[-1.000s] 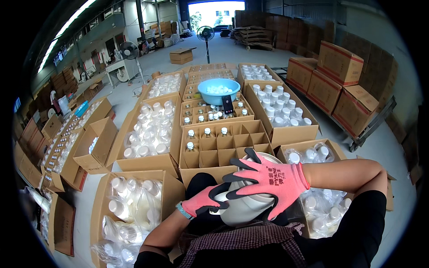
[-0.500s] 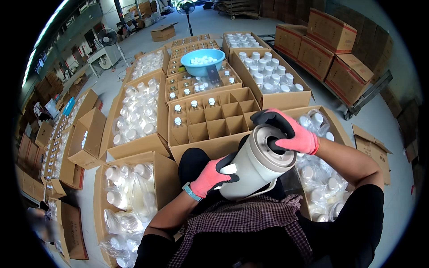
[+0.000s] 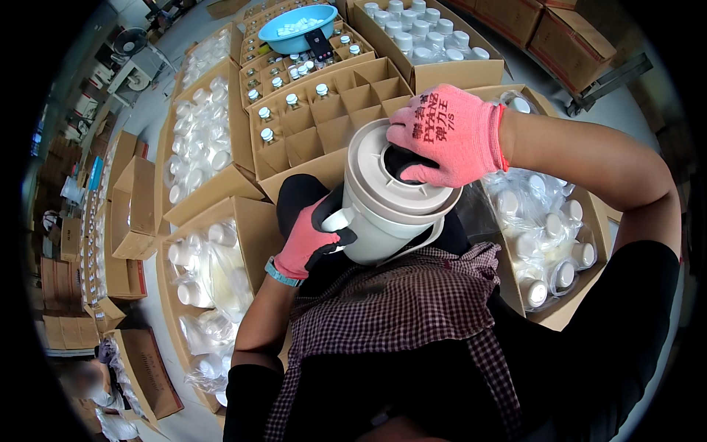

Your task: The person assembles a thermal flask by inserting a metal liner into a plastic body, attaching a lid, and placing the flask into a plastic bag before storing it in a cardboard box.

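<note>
A large off-white insulated jug (image 3: 375, 232) stands at my lap, tilted a little. My left hand (image 3: 313, 236), in a pink glove with dark fingers, is closed round the white handle on its side. On top is a beige ring-shaped lid (image 3: 364, 158) with a dark round recess. My right hand (image 3: 449, 136), in the same kind of glove, is bent over that lid, its fingers curled into the recess and hidden there. A wire-like carrying handle (image 3: 423, 239) hangs at the jug's near side. Just beyond the jug is a divided carton (image 3: 324, 125) with several capped bottles in its left cells.
Cartons of white-capped bottles in plastic bags stand left (image 3: 213, 272) and right (image 3: 545, 221). A blue basin (image 3: 294, 40) of white caps sits on farther cartons, beside a dark phone (image 3: 319, 44). A trolley (image 3: 611, 88) carries boxes. Another person (image 3: 103, 383) is at lower left.
My right hand has turned over the lid, so the back of the glove now faces up. The jug has become more upright and shifted left in view, and the whole view has tilted downward.
</note>
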Action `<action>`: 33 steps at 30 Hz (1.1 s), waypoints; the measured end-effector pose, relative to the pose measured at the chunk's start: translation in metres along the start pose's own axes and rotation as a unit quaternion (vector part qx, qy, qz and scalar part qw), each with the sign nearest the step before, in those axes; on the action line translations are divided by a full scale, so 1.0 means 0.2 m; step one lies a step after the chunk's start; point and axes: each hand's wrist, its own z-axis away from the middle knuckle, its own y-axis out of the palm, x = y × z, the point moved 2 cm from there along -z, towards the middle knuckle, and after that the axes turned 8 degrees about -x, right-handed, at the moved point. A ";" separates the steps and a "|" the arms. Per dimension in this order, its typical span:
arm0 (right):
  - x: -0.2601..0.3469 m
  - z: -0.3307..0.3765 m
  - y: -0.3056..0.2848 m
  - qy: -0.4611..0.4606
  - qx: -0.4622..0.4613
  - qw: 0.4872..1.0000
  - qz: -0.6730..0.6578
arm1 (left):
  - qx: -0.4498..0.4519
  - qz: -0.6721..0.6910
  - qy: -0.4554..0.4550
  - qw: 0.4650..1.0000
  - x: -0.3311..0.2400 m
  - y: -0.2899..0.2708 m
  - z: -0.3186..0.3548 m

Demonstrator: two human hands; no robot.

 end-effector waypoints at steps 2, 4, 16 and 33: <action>-0.03 -0.02 0.06 0.142 0.048 0.988 0.035 | -0.079 -0.014 0.006 0.997 0.03 0.13 0.06; -0.06 -0.06 0.09 0.269 0.108 0.957 -0.005 | -0.100 -0.086 0.042 0.990 0.12 0.25 0.13; -0.44 -0.09 0.24 0.396 0.014 0.907 -0.141 | -0.136 0.051 -0.009 0.989 0.00 0.25 0.10; -0.46 0.27 1.38 0.552 -0.177 0.636 -0.509 | -0.229 -0.032 0.070 0.970 0.11 -0.61 -0.47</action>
